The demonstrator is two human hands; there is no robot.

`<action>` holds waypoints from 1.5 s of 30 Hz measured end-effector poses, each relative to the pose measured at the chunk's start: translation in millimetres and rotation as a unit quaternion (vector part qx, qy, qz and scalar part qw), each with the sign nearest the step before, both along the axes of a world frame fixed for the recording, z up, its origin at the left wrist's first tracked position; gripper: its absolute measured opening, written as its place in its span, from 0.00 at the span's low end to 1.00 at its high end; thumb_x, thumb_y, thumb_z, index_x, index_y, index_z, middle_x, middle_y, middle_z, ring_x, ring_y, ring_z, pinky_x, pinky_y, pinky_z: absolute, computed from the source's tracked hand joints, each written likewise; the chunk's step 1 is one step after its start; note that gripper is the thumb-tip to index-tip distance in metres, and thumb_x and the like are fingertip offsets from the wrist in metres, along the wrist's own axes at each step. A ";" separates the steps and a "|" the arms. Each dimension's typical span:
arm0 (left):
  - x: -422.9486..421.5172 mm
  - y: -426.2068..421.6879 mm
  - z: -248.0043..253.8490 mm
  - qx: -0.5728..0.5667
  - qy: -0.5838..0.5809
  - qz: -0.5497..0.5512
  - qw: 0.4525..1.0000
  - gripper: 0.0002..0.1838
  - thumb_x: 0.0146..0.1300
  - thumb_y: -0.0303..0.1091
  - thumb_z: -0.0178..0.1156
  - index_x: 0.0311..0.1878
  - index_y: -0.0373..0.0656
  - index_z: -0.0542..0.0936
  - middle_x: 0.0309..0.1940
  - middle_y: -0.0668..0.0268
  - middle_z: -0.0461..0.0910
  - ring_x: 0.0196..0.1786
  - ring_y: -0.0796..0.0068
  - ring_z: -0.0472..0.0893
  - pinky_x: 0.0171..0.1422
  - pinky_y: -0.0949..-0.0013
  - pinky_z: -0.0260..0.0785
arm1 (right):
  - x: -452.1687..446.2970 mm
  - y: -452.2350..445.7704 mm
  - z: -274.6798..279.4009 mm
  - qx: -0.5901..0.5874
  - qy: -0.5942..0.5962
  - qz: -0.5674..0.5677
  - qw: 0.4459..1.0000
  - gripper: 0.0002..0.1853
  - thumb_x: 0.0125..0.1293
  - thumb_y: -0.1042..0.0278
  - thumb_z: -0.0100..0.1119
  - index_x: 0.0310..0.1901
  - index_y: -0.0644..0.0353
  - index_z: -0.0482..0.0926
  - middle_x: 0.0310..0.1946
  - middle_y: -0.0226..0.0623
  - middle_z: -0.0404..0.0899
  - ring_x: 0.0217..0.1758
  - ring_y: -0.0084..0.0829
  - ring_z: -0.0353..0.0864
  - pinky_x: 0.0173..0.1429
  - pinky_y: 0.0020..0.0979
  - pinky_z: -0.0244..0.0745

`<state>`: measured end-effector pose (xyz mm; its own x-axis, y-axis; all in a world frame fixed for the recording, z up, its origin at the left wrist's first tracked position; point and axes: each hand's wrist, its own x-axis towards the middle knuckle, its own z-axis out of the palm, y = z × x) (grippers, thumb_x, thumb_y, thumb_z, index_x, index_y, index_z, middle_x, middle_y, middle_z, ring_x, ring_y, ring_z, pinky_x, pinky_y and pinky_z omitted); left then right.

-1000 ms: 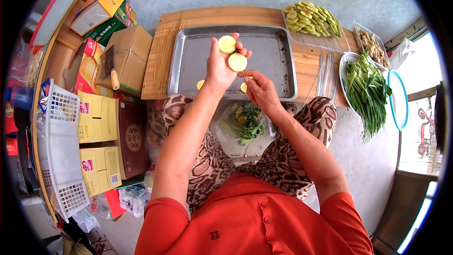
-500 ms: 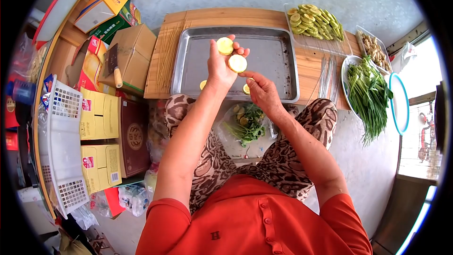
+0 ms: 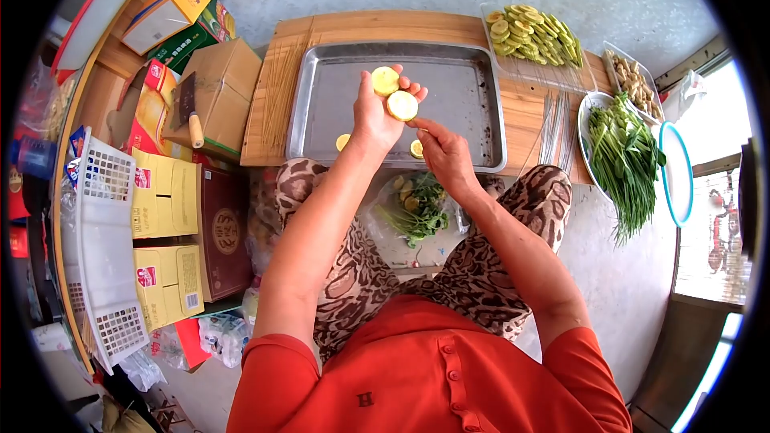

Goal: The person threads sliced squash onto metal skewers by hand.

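Observation:
My left hand (image 3: 377, 116) is held palm up over the metal tray, with two round yellow vegetable slices that look like zucchini. One slice (image 3: 385, 81) lies towards the fingertips; the other slice (image 3: 402, 106) sits lower, nearer my right hand. My right hand (image 3: 445, 156) is closed in a pinch just below the lower slice's edge. Something thin seems to be between its fingertips, too small to make out. In the tray (image 3: 301, 104), near its front edge, two more slices lie apart, a left one (image 3: 342, 142) and a right one (image 3: 416, 149).
Thin wooden sticks (image 3: 277, 100) lie left of the tray, metal skewers (image 3: 553, 132) to its right. Behind them are a pile of sliced zucchini (image 3: 533, 36) and a plate of greens (image 3: 618, 152). A knife (image 3: 189, 112) rests against a cardboard box. Below is a bag of scraps (image 3: 413, 208).
The view has shifted slightly. Both hands keep nearly the same pose, with the two slices still in my left hand and my right fingertips still by the lower one.

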<state>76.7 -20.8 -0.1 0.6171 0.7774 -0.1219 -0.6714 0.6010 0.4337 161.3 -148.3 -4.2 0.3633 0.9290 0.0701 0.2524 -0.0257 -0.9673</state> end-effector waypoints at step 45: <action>-14.0 29.4 -1.7 0.041 0.198 0.152 0.967 0.34 0.69 0.62 0.34 0.61 0.42 0.68 0.46 0.55 0.77 0.45 0.58 0.79 0.54 0.53 0.71 | 10.0 -25.7 7.4 -0.050 -0.029 0.091 0.994 0.08 0.63 0.70 0.53 0.40 0.61 0.80 0.21 0.34 0.80 0.26 0.24 0.79 0.34 0.27 0.73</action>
<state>62.7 8.6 -1.8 0.2748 0.9329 -0.2326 -0.5829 0.3540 0.7314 171.3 -174.0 3.2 0.1872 0.9823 -0.0097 0.3177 -0.0699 -0.9456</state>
